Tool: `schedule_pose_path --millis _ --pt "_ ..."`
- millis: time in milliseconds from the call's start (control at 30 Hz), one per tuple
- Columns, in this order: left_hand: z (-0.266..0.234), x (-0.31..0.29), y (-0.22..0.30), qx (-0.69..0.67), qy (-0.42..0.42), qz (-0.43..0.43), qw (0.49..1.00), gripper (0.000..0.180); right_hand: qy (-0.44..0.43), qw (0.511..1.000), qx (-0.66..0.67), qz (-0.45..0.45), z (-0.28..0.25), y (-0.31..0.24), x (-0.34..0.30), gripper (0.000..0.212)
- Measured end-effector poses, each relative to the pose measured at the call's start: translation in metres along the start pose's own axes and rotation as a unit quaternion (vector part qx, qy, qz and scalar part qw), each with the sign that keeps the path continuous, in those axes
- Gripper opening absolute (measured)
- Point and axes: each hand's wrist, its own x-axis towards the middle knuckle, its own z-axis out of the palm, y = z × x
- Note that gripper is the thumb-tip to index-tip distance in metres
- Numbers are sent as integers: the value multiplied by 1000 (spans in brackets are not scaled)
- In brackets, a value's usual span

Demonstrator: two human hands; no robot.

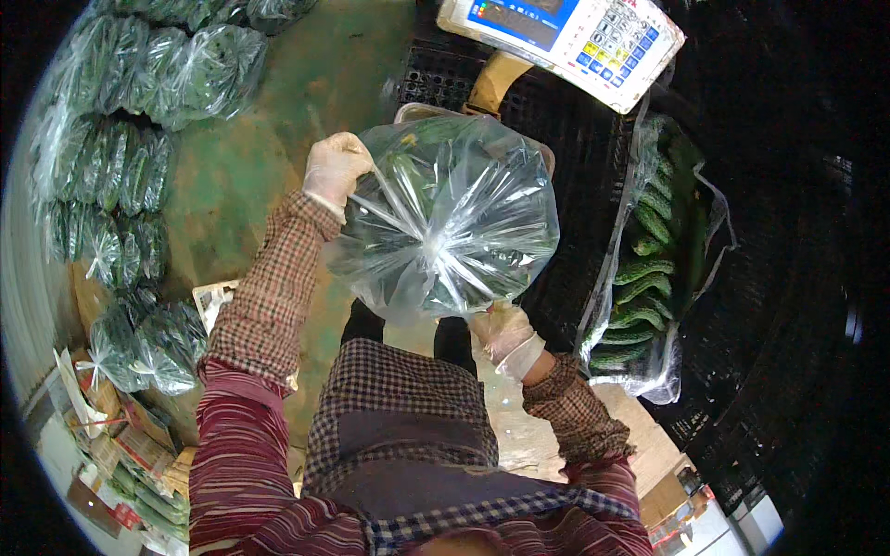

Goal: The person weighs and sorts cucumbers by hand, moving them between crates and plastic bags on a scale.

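Observation:
A large clear plastic bag of green cucumbers is in front of me, its film drawn together into a bunched centre with creases fanning outward. My left hand, in a thin pale glove, is closed on the film at the bag's upper left. Gloved too, my right hand is closed at the bag's lower right edge; its fingertips are partly hidden there. Behind the bag, the rim of a weighing tray shows in part. Whether the bag rests on that tray, I cannot tell.
Above the tray stands a white scale display with keypad. To the right, curved cucumbers lie in an open plastic liner over black crates. Several filled bags are stacked at the left. Boxes stand at lower left.

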Motion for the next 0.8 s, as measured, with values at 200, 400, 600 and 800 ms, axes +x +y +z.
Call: schedule_pose_path --millis 200,400,600,800 --pt "-63 -110 21 -314 -246 -136 907 6 -120 980 1 -157 96 -149 -28 43" --pt "-40 -161 44 -214 -435 -102 869 21 -36 949 56 -309 146 -146 32 52" --pt "-67 -77 22 -186 -346 -152 907 27 70 958 -262 -92 29 -163 16 32" --pt "-8 -21 62 -130 -118 -57 983 19 60 658 -714 -232 64 -117 -4 17"
